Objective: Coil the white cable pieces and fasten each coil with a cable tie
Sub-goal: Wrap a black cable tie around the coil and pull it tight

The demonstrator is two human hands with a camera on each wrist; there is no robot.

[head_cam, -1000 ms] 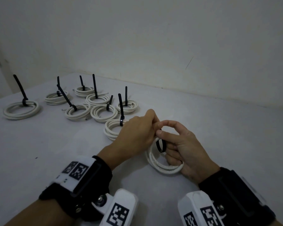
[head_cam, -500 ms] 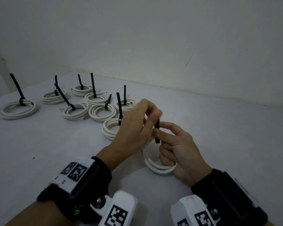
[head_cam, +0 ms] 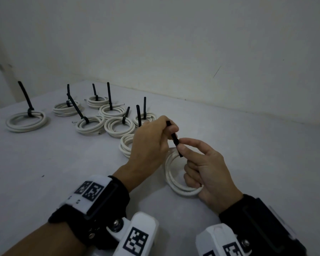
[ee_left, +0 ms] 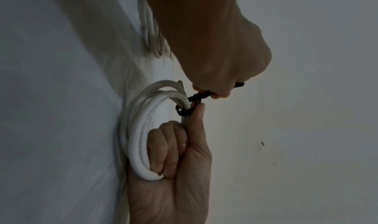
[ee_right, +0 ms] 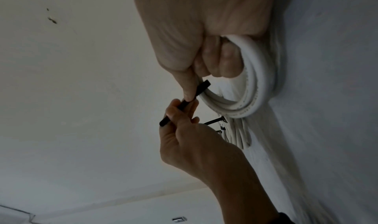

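A white cable coil (head_cam: 171, 180) lies on the white table (head_cam: 44, 182), lifted slightly at its far side. My right hand (head_cam: 182, 147) has its lower fingers curled through the coil, while thumb and forefinger pinch the head of a black cable tie (head_cam: 174, 137) looped round the strands. My left hand (head_cam: 169, 129) pinches the tie's tail, held up and to the left. In the left wrist view the tie's loop (ee_left: 185, 112) sits close round the coil (ee_left: 139, 130). The right wrist view shows the coil (ee_right: 253, 90), the tie (ee_right: 202, 86) and the left hand (ee_right: 184, 107).
Several tied coils with black tails sticking up lie at the back left, from the far-left coil (head_cam: 26, 121) to the nearest coil (head_cam: 126, 146), just behind my left hand. A wall runs along the table's far edge.
My left hand has drawn the tie's tail up and to the left. The wide black loop has shrunk tight round the coil. My right hand kept its grip on the coil.
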